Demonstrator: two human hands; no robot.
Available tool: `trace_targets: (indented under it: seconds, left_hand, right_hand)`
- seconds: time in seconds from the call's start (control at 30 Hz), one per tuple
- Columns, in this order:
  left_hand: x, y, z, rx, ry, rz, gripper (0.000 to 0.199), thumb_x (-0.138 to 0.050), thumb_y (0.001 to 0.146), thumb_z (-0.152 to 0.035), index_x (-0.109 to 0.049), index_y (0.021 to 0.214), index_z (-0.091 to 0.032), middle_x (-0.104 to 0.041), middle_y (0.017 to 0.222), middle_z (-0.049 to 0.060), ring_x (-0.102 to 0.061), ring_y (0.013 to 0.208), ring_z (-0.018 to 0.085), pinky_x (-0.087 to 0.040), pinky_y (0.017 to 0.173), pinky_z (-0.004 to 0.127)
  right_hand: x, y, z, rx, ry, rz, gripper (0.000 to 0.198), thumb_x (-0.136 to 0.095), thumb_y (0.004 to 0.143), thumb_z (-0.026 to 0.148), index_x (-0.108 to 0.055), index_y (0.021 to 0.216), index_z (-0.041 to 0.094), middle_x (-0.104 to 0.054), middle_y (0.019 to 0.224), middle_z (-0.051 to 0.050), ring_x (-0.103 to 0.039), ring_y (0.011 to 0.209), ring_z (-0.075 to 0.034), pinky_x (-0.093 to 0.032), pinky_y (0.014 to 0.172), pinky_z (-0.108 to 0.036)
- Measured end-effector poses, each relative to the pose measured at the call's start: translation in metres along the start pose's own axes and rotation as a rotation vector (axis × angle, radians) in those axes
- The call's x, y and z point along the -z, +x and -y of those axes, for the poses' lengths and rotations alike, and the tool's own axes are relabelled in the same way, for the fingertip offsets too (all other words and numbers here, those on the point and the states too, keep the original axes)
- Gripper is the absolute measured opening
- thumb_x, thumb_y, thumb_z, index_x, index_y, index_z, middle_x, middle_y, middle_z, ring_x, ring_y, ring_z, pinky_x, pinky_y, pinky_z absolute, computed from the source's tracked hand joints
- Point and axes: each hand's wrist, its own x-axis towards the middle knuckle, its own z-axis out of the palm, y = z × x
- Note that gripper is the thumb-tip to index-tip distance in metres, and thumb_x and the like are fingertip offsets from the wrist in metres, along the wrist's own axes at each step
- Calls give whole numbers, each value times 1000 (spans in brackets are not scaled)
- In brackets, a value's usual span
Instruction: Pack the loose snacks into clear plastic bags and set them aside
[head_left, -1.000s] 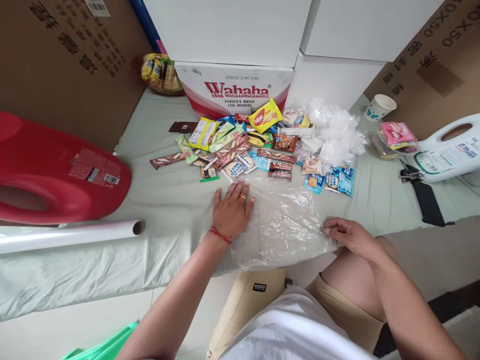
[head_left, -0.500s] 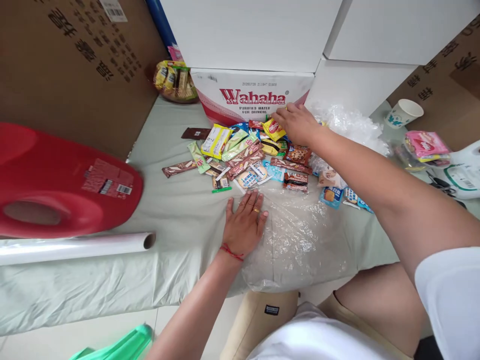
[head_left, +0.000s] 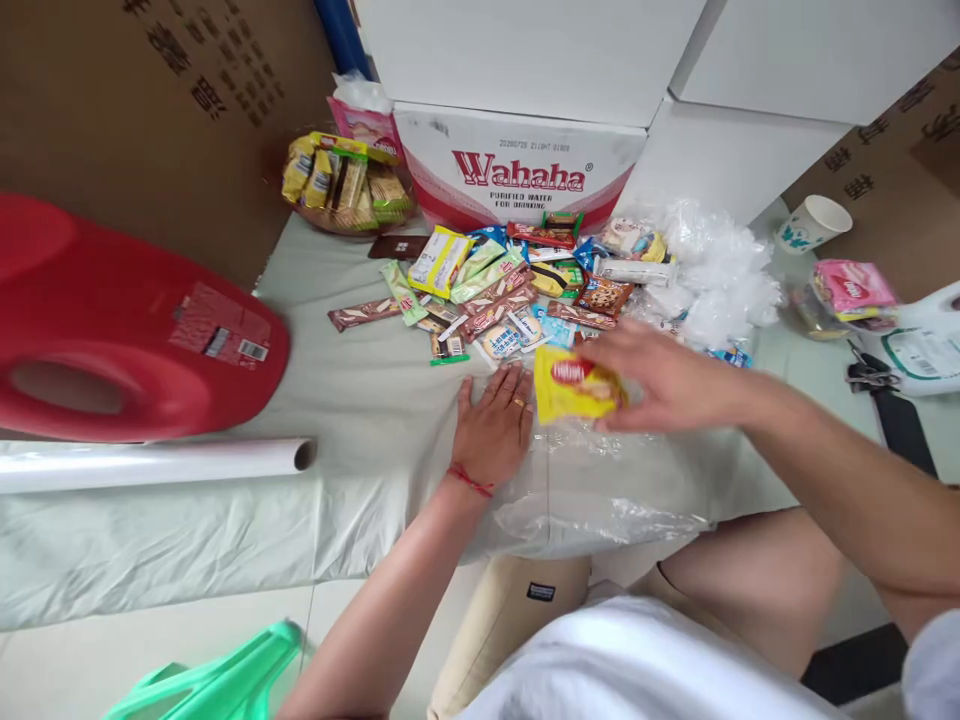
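Observation:
Between the fingers of my right hand (head_left: 660, 380) is a yellow snack packet (head_left: 574, 385) with a red label, held over a clear plastic bag (head_left: 600, 500) on the table's near side. My left hand (head_left: 495, 420) lies flat with fingers spread, at the bag's left edge. Just beyond it spreads a pile of wrapped snacks: a white cracker packet (head_left: 501, 340), brown wafer bars (head_left: 499, 312), a green-wrapped bar (head_left: 491, 275), a yellow-and-white packet (head_left: 440, 262) and a brown cookie packet (head_left: 602, 295). My right hand hides some of the packets behind it.
A red jug (head_left: 135, 330) and a white roll (head_left: 150, 465) lie at left. Behind stand a Wahaha carton (head_left: 517, 170) and a bowl of snacks (head_left: 349, 190). Crumpled clear plastic (head_left: 712, 260), a paper cup (head_left: 812, 225) and scissors (head_left: 874, 375) are at right.
My right hand has come back from the pile's far side toward me, carrying the yellow snack packet over the plastic bag. My left hand stays flat on the table. The view has shifted slightly.

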Motion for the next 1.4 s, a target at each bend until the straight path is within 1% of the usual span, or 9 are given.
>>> trace_targets:
  seconds: [0.13, 0.27, 0.47, 0.57, 0.7, 0.87, 1.03, 1.2, 1.4]
  left_hand:
    - [-1, 1, 1, 8, -10, -16, 57, -25, 109, -33, -44, 162, -25, -40, 170, 7, -36, 159, 27, -17, 131, 66]
    - [-1, 3, 3, 35, -50, -20, 57, -22, 110, -35, -46, 160, -24, -41, 169, 6, -38, 158, 24, -16, 132, 63]
    - [1, 1, 2, 31, -75, -42, 57, -24, 111, -44, -49, 158, -24, -42, 168, 6, -37, 158, 25, -15, 132, 63]
    - [0, 0, 0, 21, -69, -52, 57, -26, 110, -44, -49, 158, -24, -43, 168, 7, -38, 158, 26, -15, 132, 64]
    - [0, 1, 1, 26, -65, -48, 56, -25, 110, -41, -49, 158, -26, -44, 167, 7, -39, 157, 26, -16, 132, 63]
    - [1, 0, 2, 30, -48, -27, 56, -22, 111, -41, -48, 159, -26, -43, 168, 5, -37, 158, 25, -18, 131, 63]
    - [1, 1, 3, 29, -51, -16, 57, -21, 111, -40, -49, 158, -26, -43, 168, 6, -38, 157, 25, -18, 131, 62]
    - [-1, 1, 4, 21, -55, -36, 57, -20, 111, -41, -47, 159, -26, -42, 169, 5, -35, 159, 23, -16, 132, 62]
    - [-4, 1, 4, 13, -73, -44, 54, -26, 110, -37, -46, 159, -26, -42, 169, 6, -35, 159, 23, -13, 132, 62]
  right_hand:
    - [-53, -30, 35, -59, 56, 89, 76, -75, 87, 52, -56, 150, 14, -65, 128, -20, -56, 109, -34, -45, 96, -47]
    - [-95, -31, 35, -187, -23, 108, 80, -70, 92, 54, -48, 157, 11, -60, 139, -23, -53, 118, -38, -43, 99, -50]
    - [-76, -15, 14, -140, 109, 137, 80, -70, 90, 61, -52, 154, 17, -59, 147, -21, -60, 119, -34, -48, 95, -43]
    - [-39, 29, 3, -163, 71, 52, 49, -54, 103, 49, -64, 138, 17, -74, 117, -13, -67, 95, -26, -48, 81, -35]
    - [-10, 135, -8, -31, -310, -57, 31, -46, 103, 24, -73, 112, 12, -73, 110, -18, -60, 110, -32, -45, 90, -41]
    - [-16, 266, -14, 271, -503, 8, 41, -42, 101, 11, -63, 136, 13, -67, 138, -13, -47, 137, -34, -42, 105, -52]
    - [-36, 320, -22, 124, -521, 206, 45, -58, 92, 12, -62, 137, 8, -65, 139, -16, -52, 135, -34, -45, 107, -52]
    - [-21, 287, -26, 159, -521, -5, 47, -61, 96, 34, -61, 136, 9, -63, 134, -12, -49, 137, -35, -39, 113, -55]
    - [7, 140, -6, 28, -296, -135, 93, -64, 87, 69, -43, 155, 9, -57, 135, -19, -47, 129, -41, -40, 106, -56]
